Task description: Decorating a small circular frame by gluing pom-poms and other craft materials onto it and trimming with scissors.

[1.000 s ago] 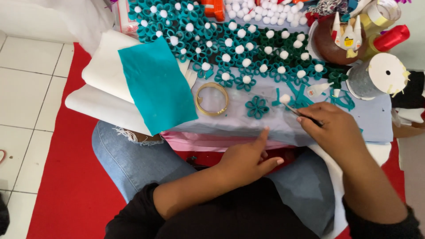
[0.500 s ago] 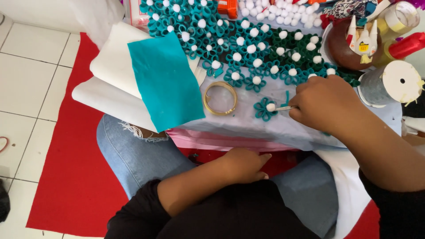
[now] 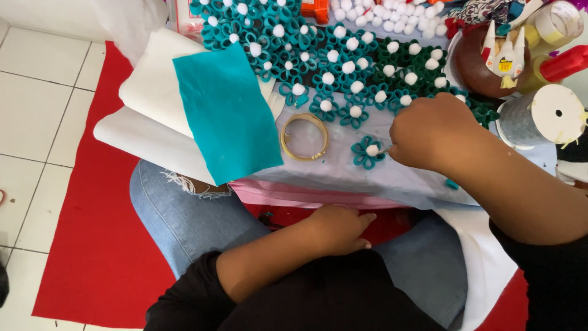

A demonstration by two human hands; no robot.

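My right hand (image 3: 435, 132) is closed around a thin metal tool, probably tweezers (image 3: 384, 149). The tool's tip holds a small white pompom (image 3: 372, 150) at the centre of a lone teal ribbon flower (image 3: 366, 153). That flower lies on a pale cloth-covered board (image 3: 331, 175) across my lap. My left hand (image 3: 340, 230) rests below the board's front edge on my lap, fingers loosely stretched, holding nothing. Several finished teal and green flowers with white centres (image 3: 343, 55) are spread along the back of the board.
A gold ring (image 3: 304, 136) lies left of the lone flower. A teal felt sheet (image 3: 226, 110) lies on white sheets (image 3: 147, 98). At right are a tape roll (image 3: 554, 113) and a brown bowl (image 3: 474, 61). Loose white pompoms (image 3: 380, 15) sit behind; a red mat (image 3: 92, 245) covers the floor.
My right hand moved left from the board's right side to the lone teal flower and set a white pompom on its centre. My left hand slid down onto my lap.
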